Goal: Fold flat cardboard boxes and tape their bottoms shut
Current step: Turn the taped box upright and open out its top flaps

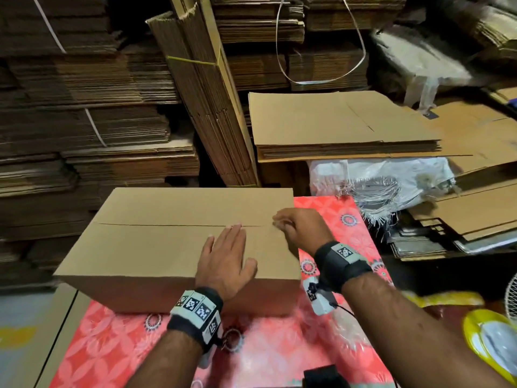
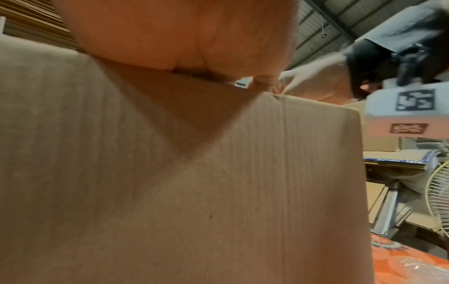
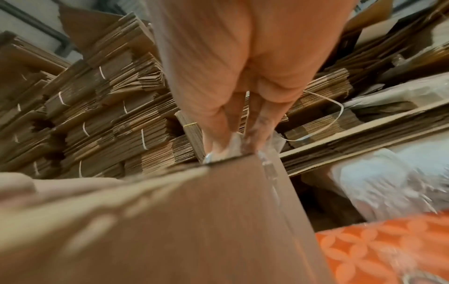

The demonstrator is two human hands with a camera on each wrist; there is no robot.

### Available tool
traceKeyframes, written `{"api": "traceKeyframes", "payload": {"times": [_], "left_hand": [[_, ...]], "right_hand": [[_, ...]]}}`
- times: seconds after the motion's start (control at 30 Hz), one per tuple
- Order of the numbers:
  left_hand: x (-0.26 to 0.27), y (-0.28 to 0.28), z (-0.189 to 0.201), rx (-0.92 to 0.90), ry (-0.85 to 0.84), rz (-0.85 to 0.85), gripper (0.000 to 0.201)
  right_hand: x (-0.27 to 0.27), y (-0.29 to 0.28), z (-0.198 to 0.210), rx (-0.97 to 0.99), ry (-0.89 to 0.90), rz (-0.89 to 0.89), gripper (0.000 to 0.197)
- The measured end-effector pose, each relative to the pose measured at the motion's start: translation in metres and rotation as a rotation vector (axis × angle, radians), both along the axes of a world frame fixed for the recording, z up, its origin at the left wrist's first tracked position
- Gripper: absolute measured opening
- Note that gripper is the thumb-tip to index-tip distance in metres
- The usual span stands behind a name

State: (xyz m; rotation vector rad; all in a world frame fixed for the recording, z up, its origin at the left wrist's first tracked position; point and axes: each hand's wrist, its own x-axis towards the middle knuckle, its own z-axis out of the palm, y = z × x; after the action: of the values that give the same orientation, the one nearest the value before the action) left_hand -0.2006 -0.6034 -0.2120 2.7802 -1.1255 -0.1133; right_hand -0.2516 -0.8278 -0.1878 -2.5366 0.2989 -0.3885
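Note:
A brown cardboard box (image 1: 156, 247) stands on the red flowered table cover (image 1: 265, 345), its flaps folded shut with a seam (image 1: 167, 224) running across the top. My left hand (image 1: 230, 247) lies flat on the near flap, fingertips at the seam; in the left wrist view its palm (image 2: 182, 34) presses the box's top edge (image 2: 170, 173). My right hand (image 1: 279, 221) sits at the right end of the seam with fingers curled. In the right wrist view its fingertips (image 3: 226, 142) pinch a strip of clear tape (image 3: 267, 167) at the box's edge (image 3: 194, 221).
Strapped bundles of flat cardboard (image 1: 84, 107) fill the back and left, and one bundle (image 1: 207, 107) leans upright behind the box. A stack of flat boxes (image 1: 335, 121) lies at the back right over a white woven sack (image 1: 377, 177). A fan (image 1: 512, 298) stands at the right edge.

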Motion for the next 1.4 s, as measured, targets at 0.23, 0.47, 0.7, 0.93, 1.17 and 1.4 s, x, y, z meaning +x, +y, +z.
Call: {"api": "traceKeyframes", "payload": {"times": [0.23, 0.47, 0.7, 0.93, 1.17, 1.4], "left_hand": [[-0.001, -0.006, 0.004, 0.02, 0.014, 0.042, 0.095], [-0.024, -0.049, 0.017, -0.056, -0.011, -0.064, 0.101], [-0.031, -0.075, -0.001, -0.089, -0.004, -0.096, 0.104], [-0.032, -0.076, -0.005, -0.078, -0.014, -0.056, 0.102], [-0.032, -0.078, -0.005, -0.065, -0.042, -0.054, 0.099], [-0.031, -0.081, -0.006, -0.049, -0.069, -0.069, 0.1]], "right_hand": [[-0.049, -0.047, -0.024, 0.444, -0.096, -0.172, 0.045], [-0.061, -0.024, -0.029, 1.178, -0.109, -0.255, 0.037], [-0.047, -0.021, -0.023, 0.722, -0.011, -0.343, 0.047], [-0.021, -0.017, -0.039, 0.582, -0.016, -0.332, 0.01], [-0.067, -0.059, -0.069, 1.016, -0.025, -0.614, 0.02], [-0.083, -0.048, -0.083, 1.294, 0.0, -0.545, 0.019]]}}
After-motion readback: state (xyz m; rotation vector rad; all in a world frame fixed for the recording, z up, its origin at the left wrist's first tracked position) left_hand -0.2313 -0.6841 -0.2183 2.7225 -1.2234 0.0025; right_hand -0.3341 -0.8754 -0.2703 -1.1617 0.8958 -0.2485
